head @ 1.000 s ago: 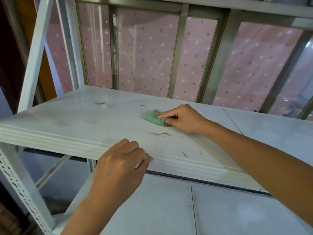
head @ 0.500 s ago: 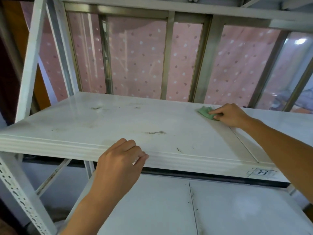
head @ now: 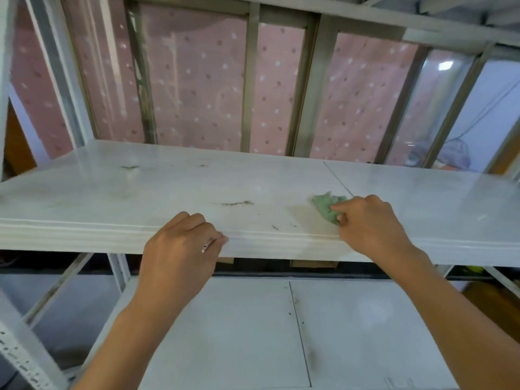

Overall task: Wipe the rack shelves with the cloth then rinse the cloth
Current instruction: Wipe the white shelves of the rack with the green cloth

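Observation:
A small green cloth (head: 326, 205) lies bunched on the white rack shelf (head: 168, 190), near its front edge and right of centre. My right hand (head: 368, 223) presses on the cloth with fingers curled over its near side. My left hand (head: 180, 254) grips the shelf's front lip left of the cloth, with its fingertips hidden under the edge. Dark dirt streaks (head: 236, 203) mark the shelf between the two hands, and smaller specks sit near the front.
A lower white shelf (head: 239, 333) with a dirty seam lies below my arms. White perforated uprights (head: 17, 353) stand at the left. Behind the rack is a metal-framed window (head: 249, 80) with a pink dotted curtain. Another shelf edge (head: 450, 38) runs overhead.
My right hand slid the cloth from mid-shelf to the back right, then pulled it toward the front edge. The left hand kept its grip on the lip.

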Available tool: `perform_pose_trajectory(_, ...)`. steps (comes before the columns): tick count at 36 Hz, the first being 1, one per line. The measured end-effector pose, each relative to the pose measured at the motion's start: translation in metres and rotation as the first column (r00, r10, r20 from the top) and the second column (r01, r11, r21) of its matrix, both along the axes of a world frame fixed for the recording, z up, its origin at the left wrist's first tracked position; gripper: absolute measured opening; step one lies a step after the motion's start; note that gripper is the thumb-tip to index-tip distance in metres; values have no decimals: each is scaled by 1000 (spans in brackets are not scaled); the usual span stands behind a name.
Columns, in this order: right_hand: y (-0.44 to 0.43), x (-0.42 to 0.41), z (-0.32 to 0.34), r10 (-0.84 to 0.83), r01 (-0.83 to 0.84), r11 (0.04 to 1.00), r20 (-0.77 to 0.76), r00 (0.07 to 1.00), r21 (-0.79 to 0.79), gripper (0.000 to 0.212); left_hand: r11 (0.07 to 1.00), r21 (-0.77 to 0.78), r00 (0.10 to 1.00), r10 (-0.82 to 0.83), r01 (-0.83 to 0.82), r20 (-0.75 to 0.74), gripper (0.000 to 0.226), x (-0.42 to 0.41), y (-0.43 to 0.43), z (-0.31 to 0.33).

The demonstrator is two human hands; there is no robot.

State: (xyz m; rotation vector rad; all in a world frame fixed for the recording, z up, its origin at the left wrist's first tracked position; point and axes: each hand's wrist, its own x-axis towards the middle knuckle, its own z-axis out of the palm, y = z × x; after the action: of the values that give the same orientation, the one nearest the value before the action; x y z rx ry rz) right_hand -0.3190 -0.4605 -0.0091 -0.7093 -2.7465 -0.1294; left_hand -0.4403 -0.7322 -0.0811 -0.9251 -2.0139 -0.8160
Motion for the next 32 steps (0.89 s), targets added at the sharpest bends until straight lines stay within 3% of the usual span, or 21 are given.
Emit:
perform_pose_trajectory(3, 3, 7, -7, -154, 155, 988, -42, 987, 24, 36, 997, -26, 998, -67, 67, 10, 15, -9, -5, 1)
perform_pose_trajectory(6, -13, -8, -10, -205, 204, 979, -82, 975, -30, 32, 991, -86, 993, -105, 100, -52, 6, -16, -18, 5)
perform_pose_trajectory(10, -65, -44, -13, -5, 1, 999, -107, 994, -37, 35, 994, -111, 989, -35, 19, -144, 11, -31, -51, 11)
perform_pose_trajectory(13, -69, -57, -6, 86, -94, 992, -95, 992, -82, 36, 993, -104, 991, 42, -55, -125, 8, -45, -81, 7)
perform_pose_trajectory(15, -43, -61, 2, 64, -77, 986, -89, 994, -149, 35, 992, -96, 992, 69, -80, -110, 9, -54, -101, 4)
perform_pose_trajectory(19, 12, -73, 10, 1, 3, 994, 38, 999, -106, 32, 989, -104, 985, 94, -109, -142, 12, -69, -136, -2)
perform_pose_trajectory(24, 49, -113, 21, 88, -73, 981, 79, 993, -178, 30, 988, -91, 987, 118, -128, -111, 26, -79, -150, -5)
perform_pose_trajectory(32, 63, -230, 29, 164, -143, 968, 87, 983, -208, 31, 978, -118, 985, 173, -171, 9, 10, -80, -146, 11)
